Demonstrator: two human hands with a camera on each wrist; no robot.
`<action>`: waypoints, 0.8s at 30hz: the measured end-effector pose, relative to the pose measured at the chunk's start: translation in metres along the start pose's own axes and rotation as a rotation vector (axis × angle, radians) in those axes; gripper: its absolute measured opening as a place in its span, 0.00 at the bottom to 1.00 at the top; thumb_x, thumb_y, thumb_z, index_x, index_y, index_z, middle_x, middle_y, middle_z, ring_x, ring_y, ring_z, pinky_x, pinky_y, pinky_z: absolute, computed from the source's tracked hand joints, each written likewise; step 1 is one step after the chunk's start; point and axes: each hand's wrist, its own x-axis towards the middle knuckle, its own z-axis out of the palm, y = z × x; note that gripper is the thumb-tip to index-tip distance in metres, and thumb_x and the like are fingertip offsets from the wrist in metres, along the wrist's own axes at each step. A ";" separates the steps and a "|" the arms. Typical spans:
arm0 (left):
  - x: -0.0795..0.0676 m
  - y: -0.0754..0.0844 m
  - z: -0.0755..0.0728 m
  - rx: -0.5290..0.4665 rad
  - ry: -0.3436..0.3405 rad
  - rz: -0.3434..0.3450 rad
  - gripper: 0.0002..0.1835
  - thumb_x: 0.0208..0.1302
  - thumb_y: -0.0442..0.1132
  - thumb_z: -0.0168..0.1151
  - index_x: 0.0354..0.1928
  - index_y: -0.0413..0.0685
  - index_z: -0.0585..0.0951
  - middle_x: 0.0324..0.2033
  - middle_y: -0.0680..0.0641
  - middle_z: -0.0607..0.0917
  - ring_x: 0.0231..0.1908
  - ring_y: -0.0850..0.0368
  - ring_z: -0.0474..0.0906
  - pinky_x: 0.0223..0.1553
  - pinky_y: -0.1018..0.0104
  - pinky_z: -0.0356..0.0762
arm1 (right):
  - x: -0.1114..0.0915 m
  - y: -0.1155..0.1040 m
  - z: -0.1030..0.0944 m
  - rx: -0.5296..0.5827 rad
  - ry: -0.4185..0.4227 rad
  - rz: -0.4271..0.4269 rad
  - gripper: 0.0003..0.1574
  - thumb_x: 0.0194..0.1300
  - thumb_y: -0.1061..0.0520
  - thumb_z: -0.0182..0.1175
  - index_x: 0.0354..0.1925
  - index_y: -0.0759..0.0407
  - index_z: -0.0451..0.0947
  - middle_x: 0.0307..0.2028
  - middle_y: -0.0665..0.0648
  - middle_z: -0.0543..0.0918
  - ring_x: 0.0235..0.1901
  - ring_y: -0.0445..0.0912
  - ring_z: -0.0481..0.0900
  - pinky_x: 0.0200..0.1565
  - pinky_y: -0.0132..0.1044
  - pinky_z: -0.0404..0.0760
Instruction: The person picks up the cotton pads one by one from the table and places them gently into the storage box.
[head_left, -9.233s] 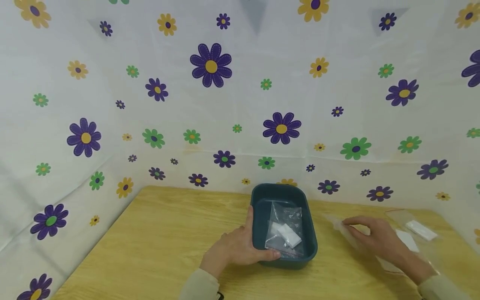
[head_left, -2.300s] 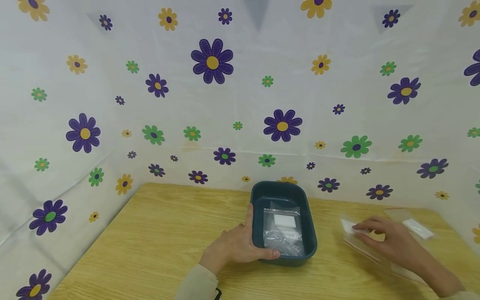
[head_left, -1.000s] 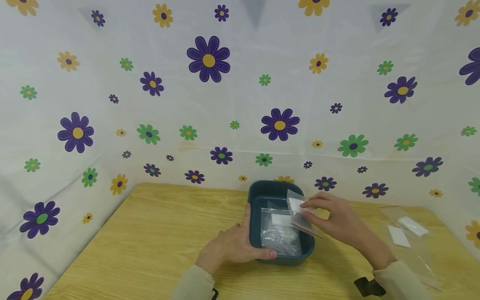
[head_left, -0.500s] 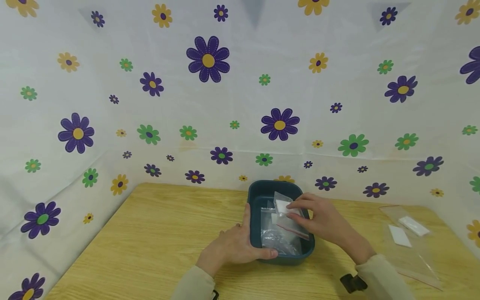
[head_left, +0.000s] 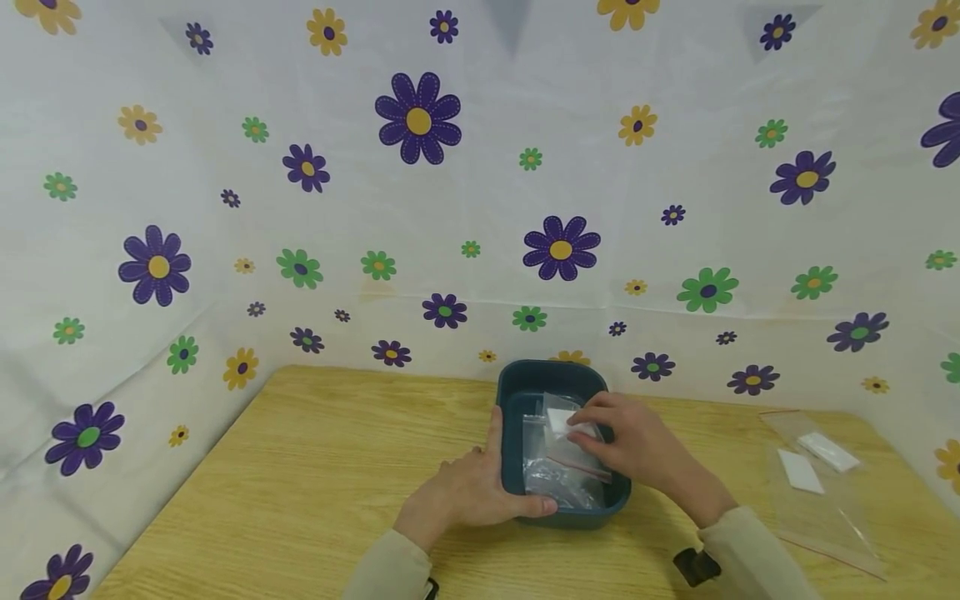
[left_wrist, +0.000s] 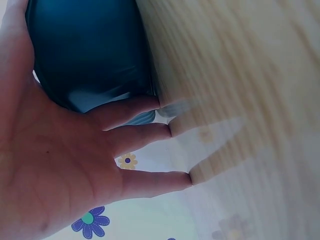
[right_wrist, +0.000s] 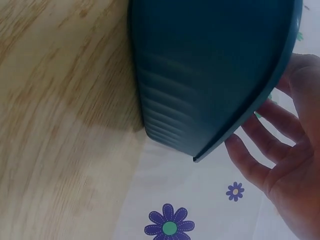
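Observation:
A dark teal plastic bin (head_left: 573, 520) stands on the table. My left hand (head_left: 468, 493) steadies its near left corner, thumb along the front rim and index finger up the left side; in the left wrist view the other fingers (left_wrist: 150, 184) reach straight and spread to the tabletop. Inside the bin my right hand (head_left: 641, 442) pinches a small clear zip bag (head_left: 557, 418) with a white flat piece in it, close over other clear bags (head_left: 558, 487). In the right wrist view the bin's outer wall (right_wrist: 200, 70) hides the bag and the fingertips.
Clear zip bags with red seal strips lie on the wooden table (head_left: 337, 450) at the right, one with a white block (head_left: 828, 452), another with a white card (head_left: 800, 472). A flower-printed white sheet (head_left: 465, 200) stands behind and beside the table.
My right hand has carried a bag from the table's right side leftward over the bin and lowered it inside. Earlier, bags in the bin were rearranged. The left hand keeps its place.

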 end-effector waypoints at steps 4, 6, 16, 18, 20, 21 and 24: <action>0.001 -0.001 0.001 -0.008 0.007 0.004 0.76 0.48 0.82 0.63 0.82 0.53 0.30 0.66 0.33 0.78 0.60 0.41 0.81 0.65 0.33 0.72 | 0.001 -0.002 0.004 -0.037 -0.021 -0.006 0.09 0.58 0.56 0.76 0.40 0.51 0.90 0.34 0.47 0.85 0.32 0.37 0.77 0.34 0.30 0.81; 0.001 -0.001 0.001 -0.010 0.013 0.006 0.76 0.48 0.82 0.63 0.82 0.53 0.30 0.66 0.34 0.78 0.59 0.42 0.82 0.63 0.37 0.75 | 0.002 -0.003 0.005 -0.056 -0.037 -0.004 0.09 0.59 0.55 0.76 0.40 0.50 0.90 0.34 0.47 0.85 0.32 0.36 0.76 0.34 0.29 0.80; 0.001 -0.002 0.003 -0.007 0.013 0.009 0.76 0.48 0.82 0.64 0.82 0.53 0.29 0.65 0.34 0.79 0.57 0.44 0.83 0.60 0.39 0.77 | 0.002 -0.005 0.012 -0.077 -0.060 -0.002 0.09 0.59 0.54 0.76 0.40 0.50 0.90 0.34 0.45 0.84 0.32 0.35 0.76 0.36 0.30 0.82; 0.001 -0.002 0.003 -0.006 0.013 0.007 0.76 0.48 0.82 0.64 0.82 0.53 0.29 0.65 0.34 0.79 0.57 0.44 0.83 0.61 0.39 0.77 | 0.002 -0.005 0.012 -0.080 -0.048 -0.009 0.10 0.59 0.54 0.76 0.41 0.50 0.90 0.34 0.46 0.84 0.32 0.35 0.76 0.35 0.30 0.82; 0.000 -0.001 0.002 -0.001 0.014 0.006 0.76 0.48 0.82 0.64 0.82 0.53 0.29 0.65 0.34 0.79 0.58 0.43 0.82 0.60 0.39 0.78 | 0.002 -0.006 0.013 -0.081 -0.034 -0.015 0.12 0.58 0.53 0.77 0.41 0.51 0.90 0.35 0.47 0.84 0.31 0.37 0.78 0.35 0.30 0.82; 0.000 -0.001 0.002 0.002 0.013 0.004 0.76 0.48 0.82 0.64 0.82 0.53 0.29 0.66 0.34 0.78 0.58 0.43 0.82 0.61 0.39 0.77 | 0.002 -0.006 0.013 -0.081 -0.031 -0.015 0.13 0.58 0.52 0.77 0.42 0.52 0.90 0.36 0.48 0.85 0.32 0.38 0.79 0.35 0.30 0.83; -0.001 -0.001 0.002 0.010 0.015 0.007 0.76 0.48 0.81 0.64 0.82 0.52 0.29 0.65 0.34 0.79 0.58 0.42 0.82 0.60 0.38 0.77 | 0.000 -0.006 0.013 -0.081 -0.012 -0.007 0.16 0.57 0.50 0.78 0.43 0.54 0.90 0.38 0.51 0.85 0.32 0.42 0.81 0.36 0.32 0.84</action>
